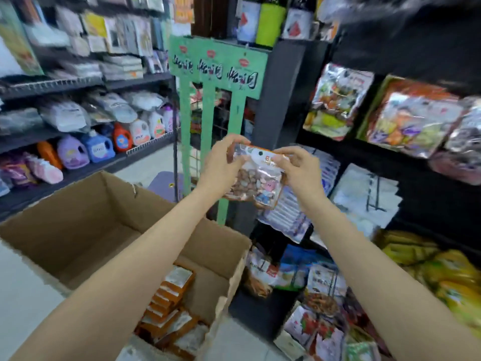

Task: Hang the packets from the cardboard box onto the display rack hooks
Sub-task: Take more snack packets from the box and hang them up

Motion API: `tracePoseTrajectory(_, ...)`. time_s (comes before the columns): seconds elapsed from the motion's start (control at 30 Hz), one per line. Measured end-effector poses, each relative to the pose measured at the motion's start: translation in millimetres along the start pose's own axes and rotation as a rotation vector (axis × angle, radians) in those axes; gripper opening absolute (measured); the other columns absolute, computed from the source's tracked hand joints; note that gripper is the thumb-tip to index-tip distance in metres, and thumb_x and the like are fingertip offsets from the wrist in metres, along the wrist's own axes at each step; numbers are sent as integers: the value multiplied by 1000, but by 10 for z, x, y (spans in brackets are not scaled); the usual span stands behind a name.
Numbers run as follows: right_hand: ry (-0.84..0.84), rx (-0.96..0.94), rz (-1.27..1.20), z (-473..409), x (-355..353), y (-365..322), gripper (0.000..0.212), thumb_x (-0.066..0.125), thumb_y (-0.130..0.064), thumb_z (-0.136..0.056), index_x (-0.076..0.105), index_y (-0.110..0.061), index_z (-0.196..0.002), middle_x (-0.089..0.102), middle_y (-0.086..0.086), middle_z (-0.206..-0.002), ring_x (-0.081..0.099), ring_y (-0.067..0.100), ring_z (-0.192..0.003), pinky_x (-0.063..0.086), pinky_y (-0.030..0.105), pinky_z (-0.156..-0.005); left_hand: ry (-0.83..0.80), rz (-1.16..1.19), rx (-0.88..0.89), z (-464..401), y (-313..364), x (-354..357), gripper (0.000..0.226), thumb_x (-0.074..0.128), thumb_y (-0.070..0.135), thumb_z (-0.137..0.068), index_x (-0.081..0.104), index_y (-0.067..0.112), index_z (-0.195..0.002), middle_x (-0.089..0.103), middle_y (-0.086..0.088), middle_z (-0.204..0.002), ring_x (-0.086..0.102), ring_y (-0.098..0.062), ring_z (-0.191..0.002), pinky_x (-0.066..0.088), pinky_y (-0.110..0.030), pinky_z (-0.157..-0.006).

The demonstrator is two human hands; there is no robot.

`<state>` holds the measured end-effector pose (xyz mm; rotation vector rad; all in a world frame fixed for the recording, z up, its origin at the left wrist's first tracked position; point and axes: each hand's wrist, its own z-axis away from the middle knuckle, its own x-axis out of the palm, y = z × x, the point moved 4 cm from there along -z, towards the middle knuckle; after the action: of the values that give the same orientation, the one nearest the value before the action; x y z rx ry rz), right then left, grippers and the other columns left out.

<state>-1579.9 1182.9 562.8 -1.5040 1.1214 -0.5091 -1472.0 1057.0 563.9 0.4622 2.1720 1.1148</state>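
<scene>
I hold one clear packet (256, 179) with an orange header and a round hang hole up in front of me. My left hand (223, 162) grips its upper left edge, and my right hand (296, 168) pinches its upper right edge. Below my arms an open cardboard box (86, 225) holds several more orange packets (171, 306) stacked in its near right corner. The green display rack (218, 82) with its wire grid stands just beyond the held packet. Its hooks are blurred and hard to make out.
Dark shelves on the left carry detergent bottles (99, 149) and bagged goods. On the right, black racks hold snack bags (338, 100), white packs (364, 194) and yellow bags (442, 272). More packets (312, 329) hang low beside the box. Pale floor shows at the bottom left.
</scene>
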Motion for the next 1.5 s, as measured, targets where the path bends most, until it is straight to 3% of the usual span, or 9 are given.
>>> tracePoseTrajectory(0.1,139,-54,-8,-37,-738,-127,10,62,-8,-89,61,-13,-81,64,1,-72,58,16,-68,46,24,-63,-49,76,111,-197,533,514,24,62,7,-86,60,23,-104,56,-17,-83,46,-13,-66,34,-16,-60)
tracePoseTrajectory(0.27,324,-96,40,-94,-1973,-140,8,60,-19,-92,60,-13,-88,60,9,-80,56,15,-76,41,22,-65,-114,218,195,-410,1432,1477,22,62,-1,-82,62,10,-100,42,8,-65,39,0,-49,31,-10,-50)
tracePoseTrajectory(0.43,480,-165,51,-79,-3011,-71,8,59,-11,-91,60,-11,-82,56,11,-77,53,4,-67,40,14,-59,-175,316,200,-499,2181,2414,13,66,1,-81,60,12,-85,51,13,-73,48,-5,-73,37,-10,-63)
tracePoseTrajectory(0.53,560,-209,43,-84,-3460,-33,7,59,-14,-92,60,-11,-86,51,-8,-73,49,-11,-61,38,8,-59,-206,364,180,-513,2492,2838,8,67,9,-84,60,11,-85,56,10,-79,52,-4,-78,40,-10,-69)
tracePoseTrajectory(0.63,609,-229,46,-156,-3797,26,9,60,-22,-91,60,-15,-86,53,-11,-77,50,-8,-69,39,10,-66,-211,390,170,-536,2697,3134,8,68,11,-84,60,14,-84,57,10,-81,56,-11,-88,42,-19,-80)
tracePoseTrajectory(0.83,628,-260,85,-344,-4095,63,12,61,-19,-91,61,-7,-89,57,-6,-79,50,-4,-67,38,4,-59,-192,391,96,-592,2838,3392,9,65,15,-88,66,11,-96,62,6,-98,52,-2,-86,33,-7,-64)
tracePoseTrajectory(1.17,575,-352,222,-490,-4154,80,3,59,-17,-91,60,-16,-88,60,-15,-82,57,0,-82,45,19,-76,-159,397,86,-695,2763,3466,4,66,16,-86,65,16,-90,63,7,-97,55,-8,-98,39,-24,-88)
tracePoseTrajectory(1.4,561,-389,278,-546,-4143,153,7,57,-8,-91,58,-16,-91,59,-16,-84,55,-2,-81,43,14,-74,-145,379,114,-769,2665,3560,8,66,10,-86,63,17,-83,60,12,-83,56,-2,-82,44,-8,-69)
tracePoseTrajectory(1.5,550,-426,379,-596,-4118,180,10,54,-4,-91,58,-13,-93,60,-5,-94,52,2,-84,37,5,-72,-92,247,275,-813,2696,3610,9,65,11,-86,60,18,-84,60,11,-82,55,-1,-76,42,-4,-66)
